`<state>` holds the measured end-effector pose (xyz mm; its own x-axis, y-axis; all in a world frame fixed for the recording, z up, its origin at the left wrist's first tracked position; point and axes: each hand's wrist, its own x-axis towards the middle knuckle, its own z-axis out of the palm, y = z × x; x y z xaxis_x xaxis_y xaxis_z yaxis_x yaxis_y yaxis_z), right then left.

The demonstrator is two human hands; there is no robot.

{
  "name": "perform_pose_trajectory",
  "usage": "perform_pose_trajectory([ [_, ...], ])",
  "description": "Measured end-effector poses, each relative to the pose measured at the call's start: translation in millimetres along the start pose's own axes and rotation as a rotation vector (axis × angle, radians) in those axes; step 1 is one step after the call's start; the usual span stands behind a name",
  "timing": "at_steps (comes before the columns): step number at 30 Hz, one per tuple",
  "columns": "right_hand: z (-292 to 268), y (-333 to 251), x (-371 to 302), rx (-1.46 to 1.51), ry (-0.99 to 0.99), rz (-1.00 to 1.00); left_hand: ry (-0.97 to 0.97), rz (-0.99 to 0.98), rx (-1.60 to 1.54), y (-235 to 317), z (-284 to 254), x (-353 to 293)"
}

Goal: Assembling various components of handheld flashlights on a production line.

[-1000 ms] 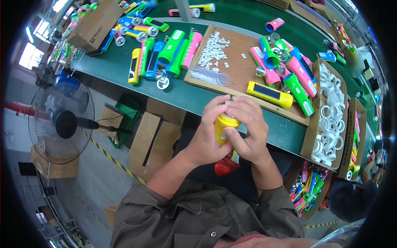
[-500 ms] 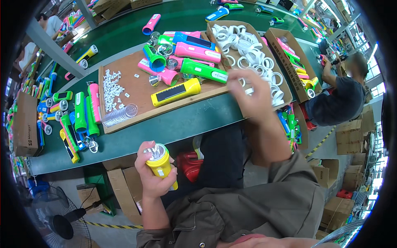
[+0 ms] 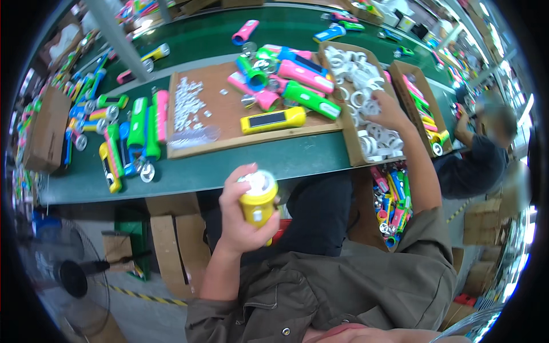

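Observation:
A yellow flashlight [image 3: 258, 210] stands nearly upright in my left hand [image 3: 235, 226], its reflector end facing up. My fingers wrap round its body, in front of the table's near edge. My right hand [image 3: 390, 113] reaches into a cardboard box of white plastic rings [image 3: 377, 140]. Its thumb and fingers close about a ring among the others, slightly blurred. Left of the box, on a wooden tray [image 3: 220, 144], lie a yellow flashlight with a dark panel [image 3: 273, 120], a green one [image 3: 311, 99] and a pink one [image 3: 306, 76], with more heaped behind.
Small white parts [image 3: 187, 103] and a row of clear discs [image 3: 197, 136] lie on the tray's left side. More flashlights [image 3: 137, 123] crowd the green table at left. A second box of flashlights [image 3: 420, 103] stands at right, near a co-worker [image 3: 477, 146]. A fan [image 3: 74, 277] stands lower left.
My right hand has moved right and away from me, from the tray's edge into the box of rings. My left hand has risen slightly with the yellow flashlight. The view has shifted.

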<state>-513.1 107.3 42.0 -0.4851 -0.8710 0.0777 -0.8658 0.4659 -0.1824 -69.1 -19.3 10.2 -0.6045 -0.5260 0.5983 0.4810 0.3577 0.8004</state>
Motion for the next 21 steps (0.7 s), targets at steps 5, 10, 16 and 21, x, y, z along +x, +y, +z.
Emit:
perform_pose_trajectory([
  [5, -39.2, -98.7, -30.7, 1.088, 0.132, -0.375, 0.048, 0.231, 0.404, -4.2, 4.1, 24.0],
  [10, -2.3, -254.0, -66.0, 1.522, 0.178, -0.645, 0.105, 0.254, 0.446, -5.2, 8.4, 27.5],
  [16, 48.9, -294.0, -56.6, 1.061, 0.416, -0.749, 0.099, 0.231, 0.568, -3.3, -0.9, 18.0],
  [21, 59.0, -303.5, -48.3, 1.041, 0.467, -0.762, 0.245, 0.269, 0.804, -16.7, -2.9, 17.6],
])
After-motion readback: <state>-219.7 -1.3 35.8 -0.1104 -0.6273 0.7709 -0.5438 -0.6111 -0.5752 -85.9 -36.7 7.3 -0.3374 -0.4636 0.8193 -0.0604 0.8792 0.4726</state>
